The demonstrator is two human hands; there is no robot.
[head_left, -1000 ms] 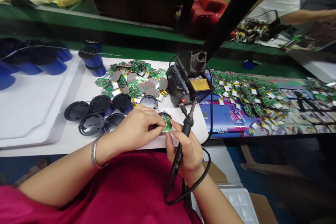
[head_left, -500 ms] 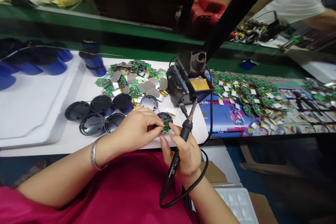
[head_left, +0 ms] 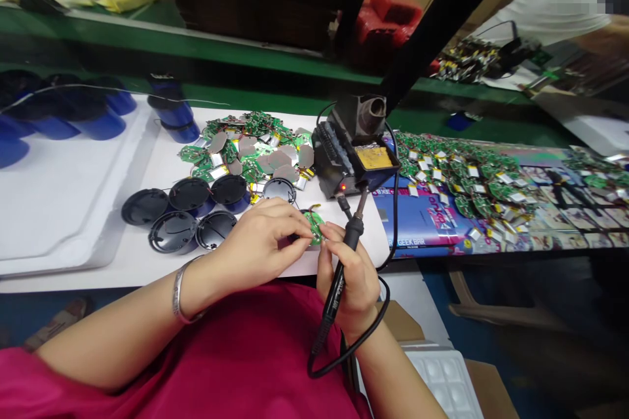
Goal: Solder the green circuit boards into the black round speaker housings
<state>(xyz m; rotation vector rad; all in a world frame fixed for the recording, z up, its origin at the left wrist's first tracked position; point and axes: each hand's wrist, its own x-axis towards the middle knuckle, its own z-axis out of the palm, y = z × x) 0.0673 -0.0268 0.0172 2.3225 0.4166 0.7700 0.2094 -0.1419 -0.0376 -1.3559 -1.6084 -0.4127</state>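
While left hand [head_left: 260,236] pinches circuit board [head_left: 314,226], right hand [head_left: 351,275] grips soldering iron [head_left: 341,265].

A small round green circuit board [head_left: 313,225] with yellow specks is pinched beside a black-handled soldering iron [head_left: 344,255] marked with white lettering. A black soldering station [head_left: 351,157] is topped by a yellow sponge pad [head_left: 373,157] and lit by 1 red lamp. Black round plastic shells [head_left: 187,209] are set on a white sheet [head_left: 157,163]. Blue cylinders [head_left: 171,114] are capped in black. A silver bracelet [head_left: 177,291] is worn above a magenta garment [head_left: 236,360].
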